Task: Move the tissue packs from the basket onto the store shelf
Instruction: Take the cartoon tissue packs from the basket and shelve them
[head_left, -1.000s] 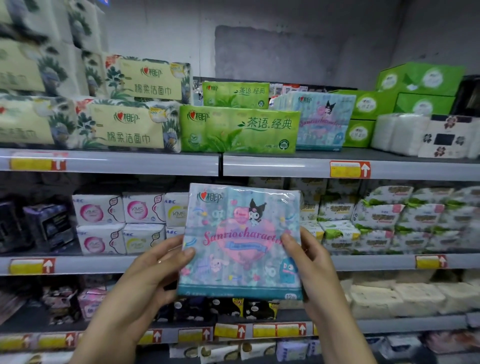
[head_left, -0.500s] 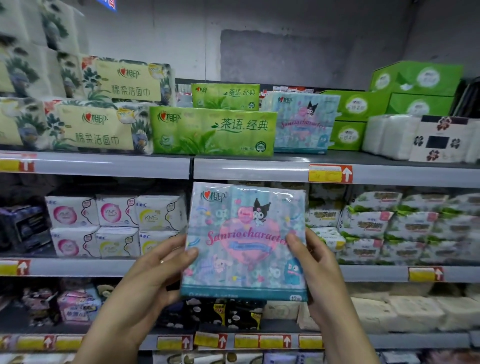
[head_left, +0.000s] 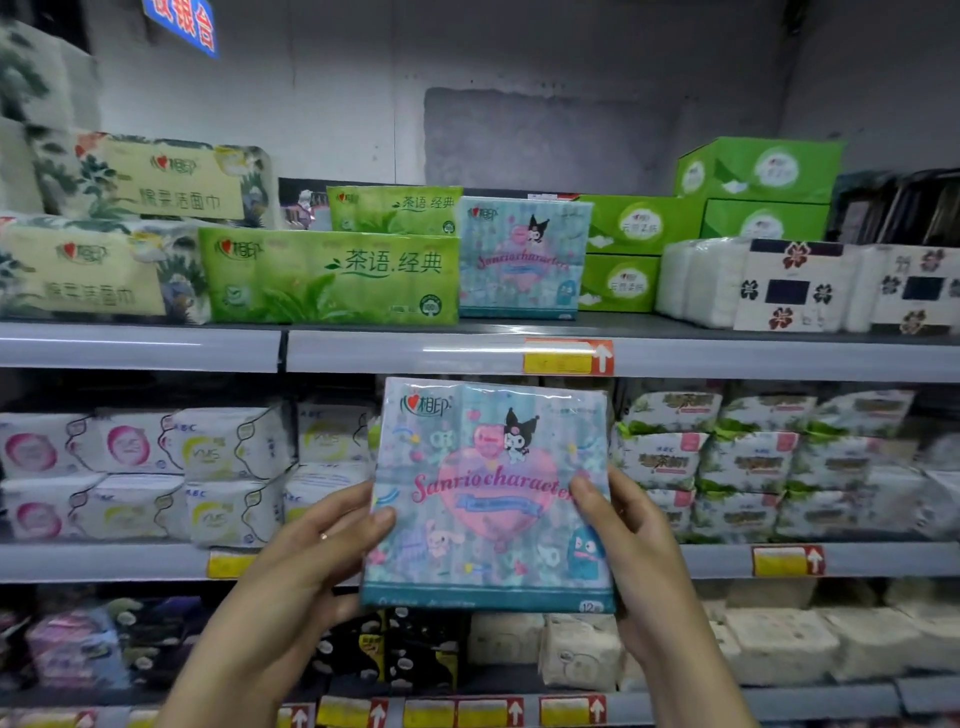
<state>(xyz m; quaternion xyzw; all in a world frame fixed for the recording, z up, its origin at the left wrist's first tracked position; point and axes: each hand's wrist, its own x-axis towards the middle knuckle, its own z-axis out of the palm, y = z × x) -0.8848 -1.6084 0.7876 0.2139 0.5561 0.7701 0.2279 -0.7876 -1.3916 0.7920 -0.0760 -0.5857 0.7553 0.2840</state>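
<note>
The left hand (head_left: 306, 556) and right hand (head_left: 631, 545) grasp a pale blue plastic-wrapped cartoon tissue pack (head_left: 488, 493) by its sides, upright before the grey metal store shelf (head_left: 415, 353), just below an identical pack (head_left: 522, 257) standing there.

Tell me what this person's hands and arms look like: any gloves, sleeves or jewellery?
Both are bare. The left hand and right hand wear no gloves, and no sleeve, watch or bracelet shows on the left forearm or right forearm within the frame. The only thing worn is a thin pale band ring on a left-hand finger.
</note>
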